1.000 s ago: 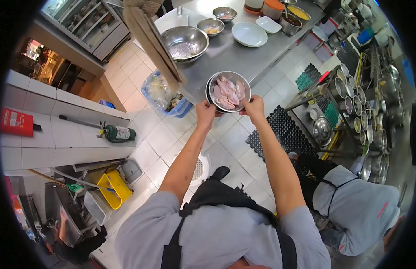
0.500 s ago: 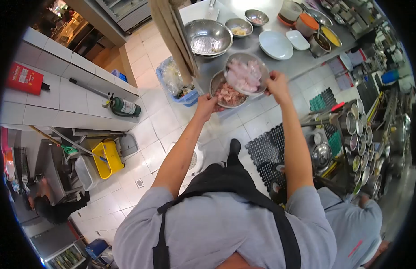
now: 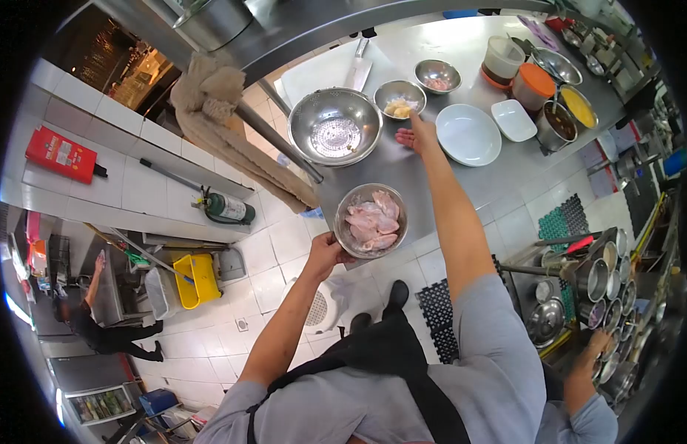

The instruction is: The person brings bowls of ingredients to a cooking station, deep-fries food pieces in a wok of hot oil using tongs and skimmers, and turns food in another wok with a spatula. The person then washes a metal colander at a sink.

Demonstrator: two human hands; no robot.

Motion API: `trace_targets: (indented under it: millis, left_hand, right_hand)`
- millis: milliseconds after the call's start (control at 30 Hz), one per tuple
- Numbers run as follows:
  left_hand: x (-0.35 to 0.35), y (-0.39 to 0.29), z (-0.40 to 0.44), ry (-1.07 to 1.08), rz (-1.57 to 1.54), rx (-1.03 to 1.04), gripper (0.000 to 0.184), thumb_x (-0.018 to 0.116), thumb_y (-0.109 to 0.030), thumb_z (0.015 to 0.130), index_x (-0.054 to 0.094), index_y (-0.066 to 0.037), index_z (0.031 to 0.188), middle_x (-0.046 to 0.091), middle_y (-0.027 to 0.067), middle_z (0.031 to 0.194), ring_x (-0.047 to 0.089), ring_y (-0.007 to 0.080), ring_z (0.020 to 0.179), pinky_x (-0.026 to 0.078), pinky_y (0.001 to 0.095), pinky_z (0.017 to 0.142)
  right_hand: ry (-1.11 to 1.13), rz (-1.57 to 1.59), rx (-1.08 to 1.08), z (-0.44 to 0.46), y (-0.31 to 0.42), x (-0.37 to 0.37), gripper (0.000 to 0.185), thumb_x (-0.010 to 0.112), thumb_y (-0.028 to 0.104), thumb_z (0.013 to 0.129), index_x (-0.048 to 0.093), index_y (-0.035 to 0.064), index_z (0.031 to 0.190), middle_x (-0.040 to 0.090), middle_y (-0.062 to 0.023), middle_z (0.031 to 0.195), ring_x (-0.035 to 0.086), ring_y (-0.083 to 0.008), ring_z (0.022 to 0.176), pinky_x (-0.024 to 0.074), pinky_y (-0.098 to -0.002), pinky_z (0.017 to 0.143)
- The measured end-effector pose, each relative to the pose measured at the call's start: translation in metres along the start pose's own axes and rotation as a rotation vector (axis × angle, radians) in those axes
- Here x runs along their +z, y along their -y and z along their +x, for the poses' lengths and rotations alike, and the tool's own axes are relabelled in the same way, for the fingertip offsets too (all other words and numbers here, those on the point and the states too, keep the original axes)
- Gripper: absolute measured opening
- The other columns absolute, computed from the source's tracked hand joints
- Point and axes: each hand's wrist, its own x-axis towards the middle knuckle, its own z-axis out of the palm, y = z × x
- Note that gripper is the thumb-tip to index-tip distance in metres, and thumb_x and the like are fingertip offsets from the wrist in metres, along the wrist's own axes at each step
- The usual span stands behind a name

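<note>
In the lower middle of the frame, the left arm slants up and to the right. Its left hand (image 3: 327, 253) grips the near left side of a metal bowl (image 3: 352, 196), with the thumb up by the rim. Raw chicken pieces (image 3: 373, 220) lie in that bowl, in the middle of the frame, at the near edge of the steel table (image 3: 421, 196).

The right arm reaches farther, almost straight. Its right hand (image 3: 417, 135) has nothing in it, and its fingers are spread and point left. It is right by a small metal bowl (image 3: 383, 92) with pale yellow bits (image 3: 397, 109) inside; I can't tell if the thumb touches it. The two hands are well apart.

To the left is a big metal bowl (image 3: 314, 122), and to the right a round white plate (image 3: 469, 135). Farther up, a cleaver (image 3: 358, 72) lies on a white cutting board (image 3: 311, 74).
</note>
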Motion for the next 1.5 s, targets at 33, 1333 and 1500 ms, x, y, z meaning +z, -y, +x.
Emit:
trace_targets:
  millis: [33, 1333, 1500]
  left_hand:
    - [-0.001, 0.001, 0.0, -0.016, -0.005, 0.003, 0.021, 0.062, -0.008, 0.09, 0.061, 0.008, 0.104, 0.067, 0.0133, 0.094, 0.071, 0.0254, 0.076, 0.062, 0.0363, 0.067]
    - [0.001, 0.008, 0.027, -0.045, -0.082, 0.042, 0.02, 0.057, -0.004, 0.092, 0.059, 0.004, 0.11, 0.068, 0.0135, 0.1, 0.071, 0.0268, 0.084, 0.061, 0.0423, 0.074]
    - [0.016, -0.011, -0.004, 0.089, -0.248, -0.048, 0.008, 0.058, -0.01, 0.094, 0.059, -0.003, 0.099, 0.067, 0.0171, 0.1, 0.069, 0.029, 0.084, 0.059, 0.0456, 0.079]
  right_hand:
    - [-0.011, -0.019, 0.003, 0.011, -0.002, 0.002, 0.045, 0.065, 0.023, 0.09, 0.047, -0.0125, 0.11, 0.064, -0.0224, 0.087, 0.066, -0.0282, 0.057, 0.0571, -0.0356, 0.046]
    - [-0.142, -0.254, -0.62, 0.093, 0.146, -0.107, 0.03, 0.064, 0.0, 0.074, 0.063, -0.0127, 0.101, 0.067, -0.0166, 0.083, 0.066, -0.0201, 0.063, 0.0544, -0.0327, 0.048]
    - [-0.103, -0.141, -0.725, -0.14, 0.089, -0.132, 0.04, 0.059, 0.001, 0.073, 0.06, -0.0083, 0.112, 0.068, -0.0126, 0.096, 0.066, -0.0185, 0.087, 0.0542, -0.0319, 0.071]
